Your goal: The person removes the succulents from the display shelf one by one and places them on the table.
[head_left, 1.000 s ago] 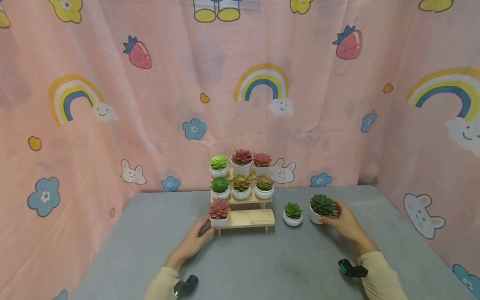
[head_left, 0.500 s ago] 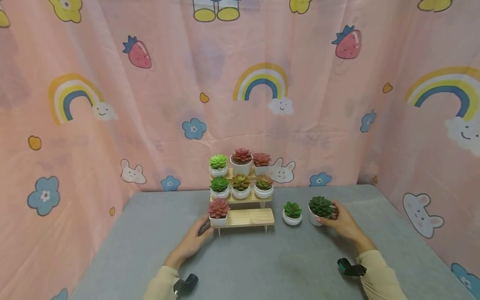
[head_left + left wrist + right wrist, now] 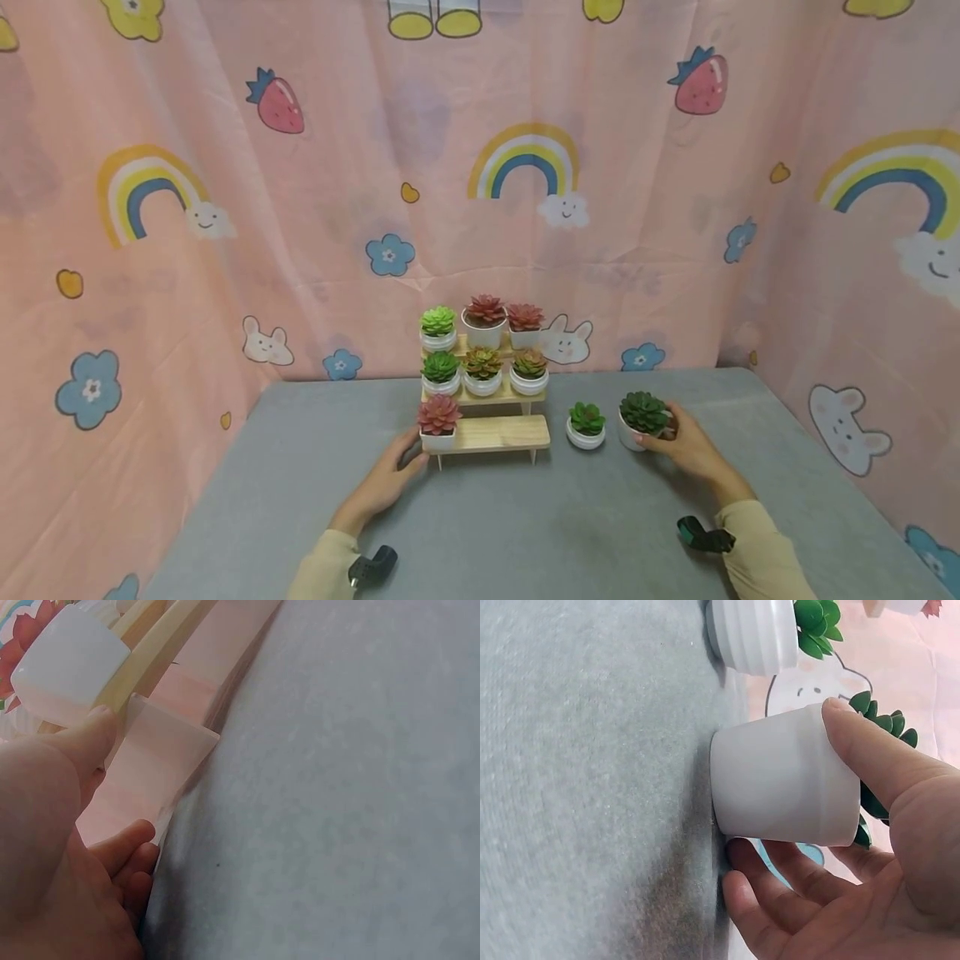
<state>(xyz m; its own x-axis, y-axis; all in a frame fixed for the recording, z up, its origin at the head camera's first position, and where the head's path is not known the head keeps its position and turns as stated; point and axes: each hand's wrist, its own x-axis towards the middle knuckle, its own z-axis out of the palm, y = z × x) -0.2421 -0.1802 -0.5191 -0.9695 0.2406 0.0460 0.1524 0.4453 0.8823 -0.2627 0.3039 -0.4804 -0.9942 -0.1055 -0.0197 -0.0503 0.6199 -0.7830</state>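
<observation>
Seven plants [image 3: 482, 371] stand on the tiered rack [image 3: 502, 434], and two pots [image 3: 630, 435] on the table [image 3: 495, 533] to its right

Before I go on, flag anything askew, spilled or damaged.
Nothing looks spilled, tipped or broken. Only the bottom shelf seems unevenly filled: one red plant at its left end, while the small green plant and large green plant, in the right hand, are off the stand.

Potted dark-green succulent [image 3: 642, 419], upright, near tiered wooden stand [image 3: 501, 433]
</observation>
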